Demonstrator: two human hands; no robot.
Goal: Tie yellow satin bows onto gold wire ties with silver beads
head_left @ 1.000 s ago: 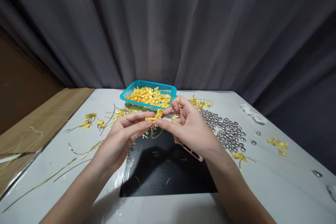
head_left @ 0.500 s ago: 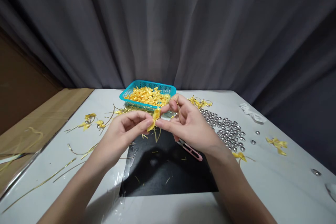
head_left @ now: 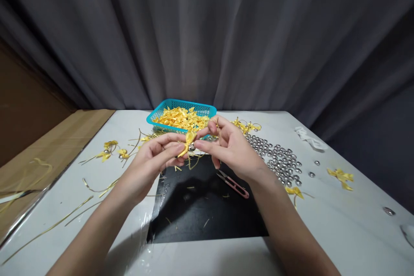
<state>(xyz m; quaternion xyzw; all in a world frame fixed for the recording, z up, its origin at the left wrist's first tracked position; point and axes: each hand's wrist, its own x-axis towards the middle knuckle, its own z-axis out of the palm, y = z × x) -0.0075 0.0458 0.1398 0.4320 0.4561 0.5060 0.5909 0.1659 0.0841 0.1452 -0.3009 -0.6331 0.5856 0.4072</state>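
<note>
My left hand point(head_left: 150, 157) pinches a yellow ribbon bow point(head_left: 189, 137) between thumb and fingers, above a black mat point(head_left: 207, 220). A small silver bell point(head_left: 191, 147) shows against the bow's right side. My right hand point(head_left: 233, 148) has its thumb tip at the bell and its index finger beside the bow. A thin gold cord point(head_left: 219, 128) runs over its bent fingers, and more cord hangs in a loop below the bow. Pink-handled thread snips point(head_left: 237, 187) lie on the mat under my right hand.
Behind my hands stands a turquoise basket point(head_left: 181, 102) of yellow bows. Several silver bells point(head_left: 283, 161) are spread at the right. Loose gold cords point(head_left: 51, 227) and finished-looking bows point(head_left: 108, 148) lie at the left. Grey curtain point(head_left: 194, 30) hangs behind the table.
The bow has turned and shifted slightly left, so the silver bell now shows. My right thumb has drawn back a little from the bow. The snips are more exposed.
</note>
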